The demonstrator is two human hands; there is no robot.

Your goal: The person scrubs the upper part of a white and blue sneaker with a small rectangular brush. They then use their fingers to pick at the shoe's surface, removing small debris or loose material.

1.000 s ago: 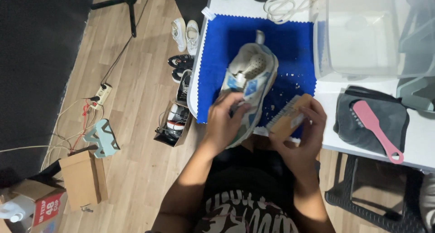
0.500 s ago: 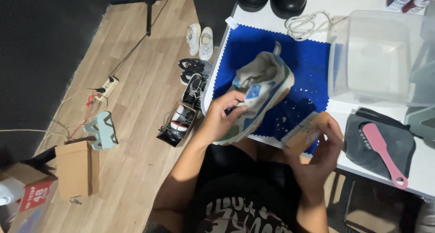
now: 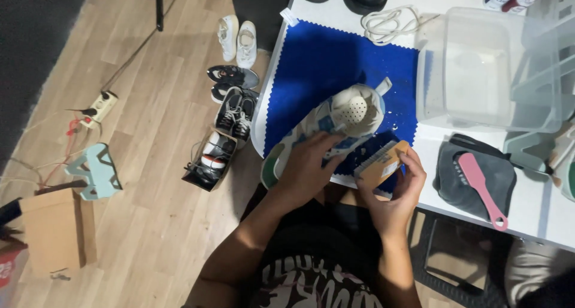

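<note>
Both hands grip: left hand (image 3: 308, 167) clamps the sneaker (image 3: 335, 125), its long axis toward 1 o'clock, right hand (image 3: 392, 191) clasping the brush (image 3: 380, 163) at its 4 o'clock.

The shoe (image 3: 335, 125) in the left hand (image 3: 308, 167) looks like smooth leather and plastic, with a matt cream patch full of small holes. The brush (image 3: 383, 163) in the right hand (image 3: 392, 197) has a plain wooden back, matt and light brown. Under them lies a blue cloth (image 3: 323, 62) with a soft, dull weave and a zigzag-cut edge. The tub (image 3: 488, 68) is clear plastic, slightly cloudy and shiny. The pink brush (image 3: 482, 188) is smooth plastic and rests on a dark, matt folded cloth (image 3: 455, 176). The table (image 3: 539, 215) is smooth and white. The floor (image 3: 150, 134) is wood board with a low sheen.
</note>
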